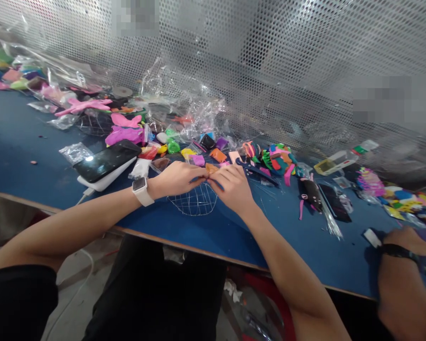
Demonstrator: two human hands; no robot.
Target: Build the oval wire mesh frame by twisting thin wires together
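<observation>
My left hand (177,179), with a white watch on its wrist, meets my right hand (233,186) above the blue table. The fingertips of both are pinched together around a small orange-brown piece (210,169), partly hidden by the fingers; which hand bears it is hard to tell. Just under my hands lies a curved wire mesh (197,201) of thin silvery wires. Dark blue pliers (257,171) rest right beside my right hand. Small packets of coloured clay, among them a purple one (198,160) and an orange one (218,155), lie beyond my fingers.
A black phone (108,161) lies on a white device at the left. Clear plastic wrap (184,94) is heaped along the perforated metal partition (270,61). To the right are a clay-covered figure (279,158), a bottle (344,158), wire strands (330,215) and another person's arm (404,279).
</observation>
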